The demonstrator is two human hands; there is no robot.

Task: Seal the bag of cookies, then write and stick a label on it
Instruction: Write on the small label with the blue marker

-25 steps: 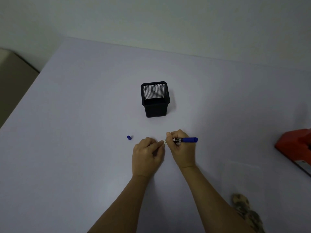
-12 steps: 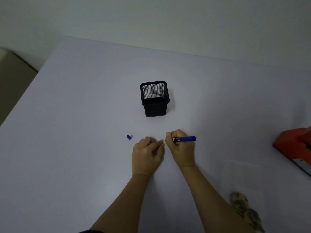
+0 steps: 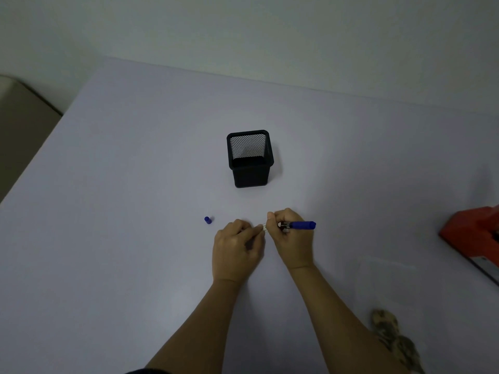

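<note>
One tiny white label (image 3: 264, 227) beside a blue marker (image 3: 300, 225).

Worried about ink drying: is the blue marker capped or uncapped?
Uncapped: the small blue cap lies apart from the blue marker the right hand grips.

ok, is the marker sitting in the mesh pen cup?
No, the right hand grips the marker down by the table, well in front of the mesh cup.

We see the left hand (image 3: 237, 249) and right hand (image 3: 293, 240) bare, the forearms (image 3: 337, 306) uncovered as far as the frame shows, and a dark sliver (image 3: 143, 371), unclear, at the bottom edge.
</note>
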